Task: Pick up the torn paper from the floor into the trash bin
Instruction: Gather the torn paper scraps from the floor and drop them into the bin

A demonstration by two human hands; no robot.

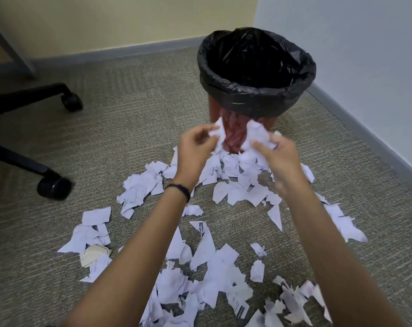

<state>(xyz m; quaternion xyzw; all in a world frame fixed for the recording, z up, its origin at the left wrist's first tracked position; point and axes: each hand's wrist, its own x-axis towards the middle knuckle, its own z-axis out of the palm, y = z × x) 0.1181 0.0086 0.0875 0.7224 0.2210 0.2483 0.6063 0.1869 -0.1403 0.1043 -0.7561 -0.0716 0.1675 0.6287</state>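
Note:
A red trash bin [218, 112] lined with a black bag [259, 100] stands on the carpet near the corner. Several torn white paper scraps [219, 263] lie spread over the floor in front of it. My left hand [193, 149] pinches a crumpled white scrap [220, 135] in the air just before the bin's side. My right hand [278, 156] grips a larger crumpled wad of paper [255, 138] at about the same height. Both hands are below the bin's rim, side by side, with the paper they hold a small gap apart.
An office chair's black legs with two castors [55, 187] [71, 101] stand at the left. A grey desk leg [14, 48] slants at the far left. Walls with grey skirting [365, 135] close the corner behind and right of the bin.

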